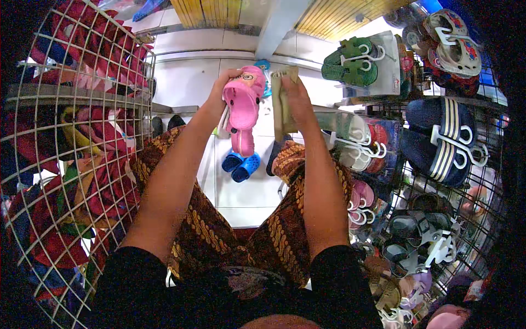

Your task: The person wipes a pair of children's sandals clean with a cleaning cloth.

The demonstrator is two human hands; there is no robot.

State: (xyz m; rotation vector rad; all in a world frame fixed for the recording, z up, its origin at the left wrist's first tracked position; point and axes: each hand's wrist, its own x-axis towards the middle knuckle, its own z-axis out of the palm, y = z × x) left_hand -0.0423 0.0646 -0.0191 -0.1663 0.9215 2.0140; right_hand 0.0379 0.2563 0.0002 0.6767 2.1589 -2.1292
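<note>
My left hand (pixel 223 88) grips a pink clog (pixel 244 101) by its toe end, in front of me at the top middle of the view. The clog is tilted with its open side towards me, and a light print shows on its toe. My right hand (pixel 297 101) is closed on a folded olive-beige cloth (pixel 280 107), held upright just right of the clog and apart from it. On the white floor below lies a pair of blue clogs (pixel 241 165). Behind the pink clog, part of a light-blue item (pixel 263 65) shows.
On the left stands a white wire rack (pixel 74 101) with red fabric items behind it. To the right, a dark wire rack holds green sandals (pixel 356 61), striped navy slides (pixel 442 140) and several other pairs on white hangers. A pale post (pixel 280 27) rises ahead.
</note>
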